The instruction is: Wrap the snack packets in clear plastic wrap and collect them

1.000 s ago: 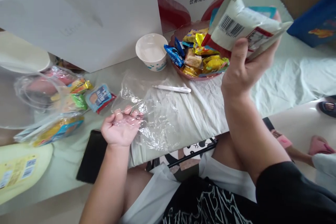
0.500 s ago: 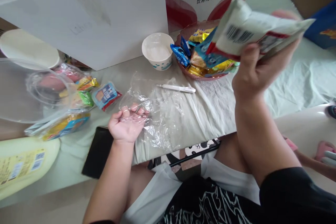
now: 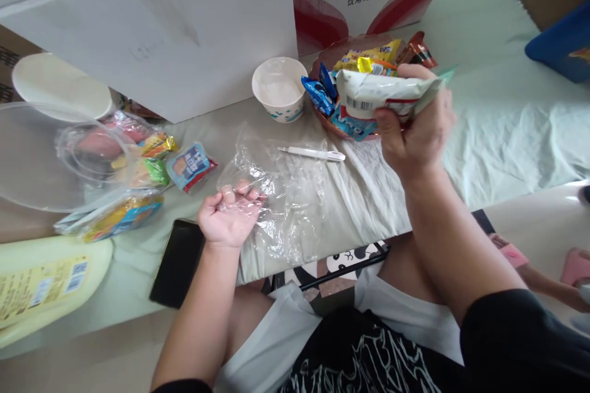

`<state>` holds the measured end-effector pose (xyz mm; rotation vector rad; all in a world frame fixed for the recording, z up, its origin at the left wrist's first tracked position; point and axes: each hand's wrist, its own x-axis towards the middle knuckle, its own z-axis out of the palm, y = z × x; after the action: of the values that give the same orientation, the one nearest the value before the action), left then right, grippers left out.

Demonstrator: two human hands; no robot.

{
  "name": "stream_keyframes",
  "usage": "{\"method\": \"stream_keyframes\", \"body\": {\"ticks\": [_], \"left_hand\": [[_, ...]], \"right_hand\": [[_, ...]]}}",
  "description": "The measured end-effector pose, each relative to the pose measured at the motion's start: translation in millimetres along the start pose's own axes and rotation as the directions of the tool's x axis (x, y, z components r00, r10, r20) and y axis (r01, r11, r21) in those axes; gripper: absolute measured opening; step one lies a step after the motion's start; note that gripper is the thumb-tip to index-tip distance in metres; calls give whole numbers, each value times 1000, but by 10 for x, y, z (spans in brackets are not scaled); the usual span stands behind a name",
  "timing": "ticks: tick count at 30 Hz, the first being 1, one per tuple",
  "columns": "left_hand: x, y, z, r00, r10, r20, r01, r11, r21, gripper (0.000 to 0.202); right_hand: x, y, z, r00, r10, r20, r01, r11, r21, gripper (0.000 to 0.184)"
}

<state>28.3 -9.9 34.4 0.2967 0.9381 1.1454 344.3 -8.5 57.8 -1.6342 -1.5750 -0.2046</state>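
My right hand (image 3: 417,126) grips a white snack packet (image 3: 369,91) with a barcode and a red band, thumb in front and fingers behind. It hangs over the pink basket (image 3: 338,129), hiding part of the wrapped snacks inside. Palm up, my left hand (image 3: 233,215) has its fingers curled into a crumpled clear plastic bag (image 3: 290,215) spread on the cloth. Thin film covers the fingertips. A white pen (image 3: 313,153) lies along the bag's far edge. Left of that hand is a small blue and red snack packet (image 3: 190,166).
A paper bowl (image 3: 279,89) stands by the basket, before a large white box (image 3: 207,31) and a red-and-white carton (image 3: 369,0). At left are a clear lid (image 3: 32,166), packaged snacks (image 3: 122,221), a black phone (image 3: 177,264) and a yellow-green package (image 3: 50,288).
My right hand has lowered and moved left with the white packet, bringing it over the basket. My left hand stays curled at the plastic bag; the whole view has shifted slightly.
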Motion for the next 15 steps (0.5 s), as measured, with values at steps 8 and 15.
{"method": "stream_keyframes", "body": {"ticks": [8, 15], "left_hand": [[3, -19, -21, 999, -5, 40, 5, 1000, -9, 47], [-12, -25, 1, 1000, -2, 6, 2, 1000, -1, 50]], "right_hand": [[-99, 169, 59, 995, 10, 97, -11, 1000, 6, 52], [-75, 17, 113, 930, -100, -353, 128, 990, 59, 51]]}}
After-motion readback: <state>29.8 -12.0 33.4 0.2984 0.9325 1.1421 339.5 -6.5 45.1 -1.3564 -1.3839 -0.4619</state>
